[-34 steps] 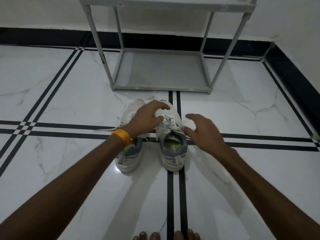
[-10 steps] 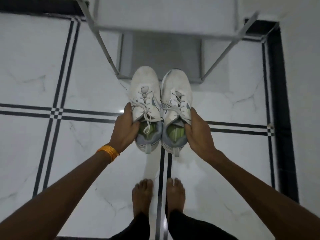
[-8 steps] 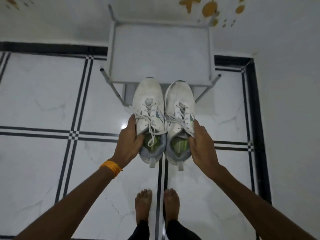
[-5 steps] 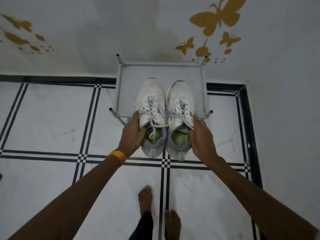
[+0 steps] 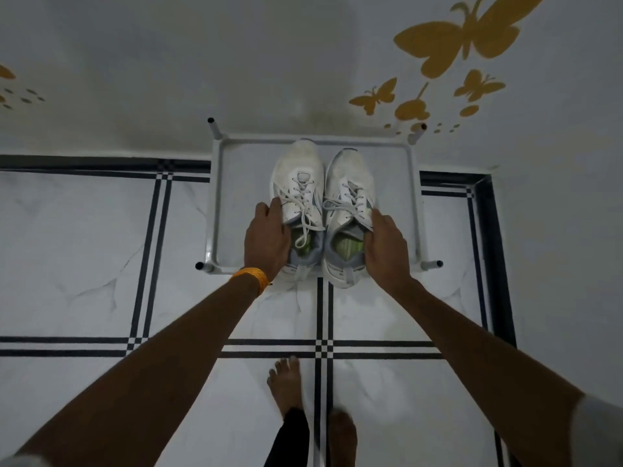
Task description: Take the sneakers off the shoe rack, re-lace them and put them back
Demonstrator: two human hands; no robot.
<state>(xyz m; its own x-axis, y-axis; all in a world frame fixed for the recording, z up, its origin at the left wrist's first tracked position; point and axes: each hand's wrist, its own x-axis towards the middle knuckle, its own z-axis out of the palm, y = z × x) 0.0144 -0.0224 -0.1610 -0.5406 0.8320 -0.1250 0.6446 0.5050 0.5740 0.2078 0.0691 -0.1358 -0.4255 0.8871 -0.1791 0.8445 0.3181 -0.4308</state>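
Two white sneakers with grey heels and green insoles lie side by side over the top shelf of the grey shoe rack (image 5: pixel 236 197), toes toward the wall. My left hand (image 5: pixel 268 239) grips the outer side of the left sneaker (image 5: pixel 298 183). My right hand (image 5: pixel 386 249) grips the outer side of the right sneaker (image 5: pixel 350 190). Both sneakers are laced, with loose lace ends trailing toward the heels. Their heels overhang the rack's front edge. I cannot tell whether the soles rest on the shelf.
The rack stands against a white wall with yellow butterfly stickers (image 5: pixel 465 35). Four open tube ends stick up at its corners, one at the front right (image 5: pixel 435 264). White marble floor with black stripes lies around it. My bare feet (image 5: pixel 286 385) stand just behind.
Both hands lifted the pair from the floor and carried it forward over the rack's top shelf. I stood up and stepped closer, so the view now looks down on the rack.
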